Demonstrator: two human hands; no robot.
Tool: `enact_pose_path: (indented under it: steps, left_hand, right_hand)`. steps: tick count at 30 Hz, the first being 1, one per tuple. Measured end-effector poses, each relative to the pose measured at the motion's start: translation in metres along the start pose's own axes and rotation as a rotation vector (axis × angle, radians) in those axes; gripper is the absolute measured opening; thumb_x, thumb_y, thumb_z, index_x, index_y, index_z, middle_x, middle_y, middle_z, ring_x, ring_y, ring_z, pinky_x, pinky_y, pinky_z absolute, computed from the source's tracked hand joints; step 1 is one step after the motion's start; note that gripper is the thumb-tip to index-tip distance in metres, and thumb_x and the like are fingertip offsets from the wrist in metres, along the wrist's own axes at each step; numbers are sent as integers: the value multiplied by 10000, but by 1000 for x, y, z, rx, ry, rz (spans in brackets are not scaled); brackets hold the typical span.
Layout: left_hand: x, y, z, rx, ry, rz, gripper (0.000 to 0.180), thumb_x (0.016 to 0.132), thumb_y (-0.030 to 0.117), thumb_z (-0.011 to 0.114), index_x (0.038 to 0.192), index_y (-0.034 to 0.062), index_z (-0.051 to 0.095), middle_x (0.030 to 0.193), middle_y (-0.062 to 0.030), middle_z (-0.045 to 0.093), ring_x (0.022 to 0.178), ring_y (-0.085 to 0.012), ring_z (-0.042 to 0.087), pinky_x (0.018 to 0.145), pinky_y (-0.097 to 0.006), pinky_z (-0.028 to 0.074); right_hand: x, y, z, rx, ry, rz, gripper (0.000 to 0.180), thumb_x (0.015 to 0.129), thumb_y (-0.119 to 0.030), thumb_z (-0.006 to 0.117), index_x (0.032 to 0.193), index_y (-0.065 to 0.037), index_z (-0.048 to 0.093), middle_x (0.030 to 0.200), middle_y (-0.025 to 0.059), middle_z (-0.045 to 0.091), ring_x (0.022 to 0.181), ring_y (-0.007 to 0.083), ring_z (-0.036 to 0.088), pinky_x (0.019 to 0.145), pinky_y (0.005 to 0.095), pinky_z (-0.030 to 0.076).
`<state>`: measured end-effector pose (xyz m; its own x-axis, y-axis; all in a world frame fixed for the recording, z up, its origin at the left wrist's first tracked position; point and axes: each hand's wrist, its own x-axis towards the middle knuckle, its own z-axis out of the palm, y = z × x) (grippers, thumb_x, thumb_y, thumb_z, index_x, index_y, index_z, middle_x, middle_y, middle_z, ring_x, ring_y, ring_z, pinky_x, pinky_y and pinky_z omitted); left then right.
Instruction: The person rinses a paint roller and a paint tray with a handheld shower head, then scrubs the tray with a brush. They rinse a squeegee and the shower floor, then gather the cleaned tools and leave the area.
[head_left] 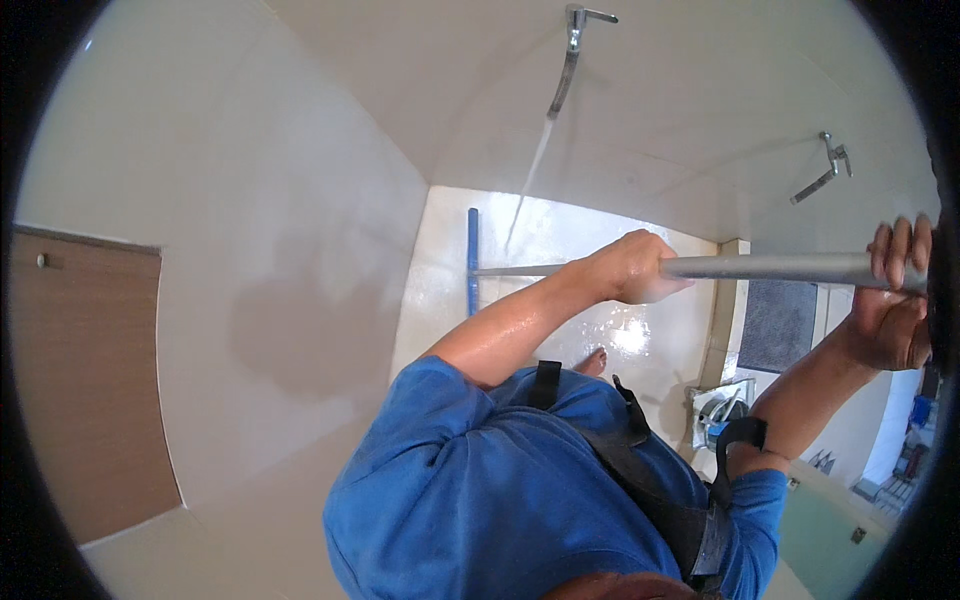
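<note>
A floor squeegee with a long grey pole [770,267] runs level across the view. Its narrow blue head [473,240] lies against the wet pale floor [440,300], close to the left wall. My left hand [638,268] is wrapped round the middle of the pole, with the arm reaching across from the left. Farther right, my right hand [895,300] grips the pole near its end, at the dark rim of the view. From a chrome tap [567,80] on the far wall, a stream of water [532,175] falls near the squeegee head.
A second chrome tap [822,178] sits on the wall at the right. A raised ledge [728,310] borders the wet floor, with a grey mat [778,325] beyond it. My bare foot [593,362] shows below my left arm. At the far left is a brown door [90,380].
</note>
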<state>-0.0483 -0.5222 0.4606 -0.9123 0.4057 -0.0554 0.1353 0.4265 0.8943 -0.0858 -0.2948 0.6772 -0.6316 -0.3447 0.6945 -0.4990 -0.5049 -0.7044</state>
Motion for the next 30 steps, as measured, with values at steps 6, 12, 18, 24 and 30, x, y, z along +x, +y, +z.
enact_pose_path:
  steps: [6, 12, 18, 24, 30]
  left_hand:
    - [5, -54, 55, 274, -14, -130, 303, 799, 356, 679, 769, 55, 699, 731, -186, 666, 731, -367, 644, 700, -439, 510]
    - [11, -136, 126, 386, 219, -343, 332, 784, 351, 677, 997, 98, 707, 990, -141, 685, 966, -330, 628, 881, -440, 481]
    - [25, -179, 210, 545, 276, -427, 254, 894, 310, 586, 1065, 142, 669, 952, -149, 681, 910, -364, 635, 951, -580, 380]
    - [44, -142, 260, 368, 115, -223, 329, 903, 301, 581, 1197, 154, 590, 849, -188, 674, 868, -392, 632, 919, -532, 409]
    - [49, -88, 277, 262, -83, -36, 482, 844, 200, 628, 1307, 147, 504, 877, -216, 666, 928, -418, 615, 898, -485, 436]
  right_hand:
    - [-95, 21, -66, 324, 227, 164, 304, 1018, -345, 435, 786, -149, 425, 641, -7, 359, 573, 133, 351, 591, 306, 346]
    - [-199, 65, -76, 227, 664, 310, 427, 1025, -389, 434, 686, -134, 386, 596, 1, 357, 584, 158, 376, 679, 357, 381]
    - [-263, 51, -91, 123, 956, 402, 434, 1004, -412, 482, 690, -133, 375, 605, 4, 378, 617, 161, 409, 737, 372, 402]
    - [-295, -27, -121, -8, 894, 342, 434, 1034, -393, 404, 682, -139, 397, 627, 8, 399, 638, 170, 415, 770, 381, 387]
    - [-299, -107, -125, -151, 563, 201, 441, 1050, -373, 339, 686, -140, 425, 615, 2, 394, 591, 136, 390, 678, 337, 367]
